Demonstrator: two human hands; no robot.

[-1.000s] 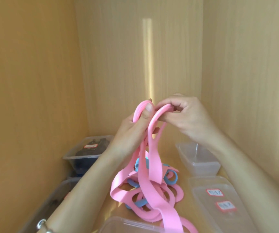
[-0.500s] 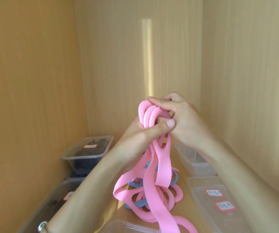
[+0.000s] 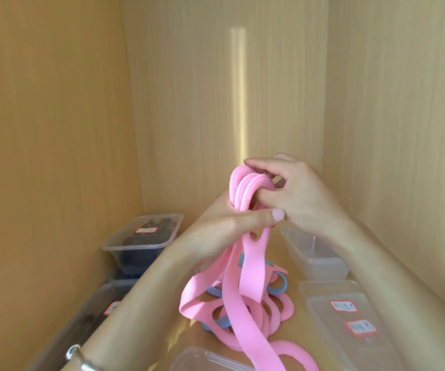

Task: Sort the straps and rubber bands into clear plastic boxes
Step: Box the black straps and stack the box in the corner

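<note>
Wooden cabinet walls (image 3: 55, 129) enclose a shelf where both hands hold up pink straps (image 3: 245, 263). Left of the straps sits a clear box (image 3: 146, 245) of dark items; right of them, an open clear box (image 3: 315, 255). The left hand (image 3: 226, 228) and right hand (image 3: 296, 191) clamp the looped tops; blue bands (image 3: 277, 286) lie beneath.

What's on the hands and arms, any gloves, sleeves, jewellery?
No gloves and no sleeves in view: both forearms are bare to the frame edge. The left hand has a silver bangle at the wrist. The right hand shows nothing worn: no ring or watch visible. Nails are short and unpainted where they show.
</note>
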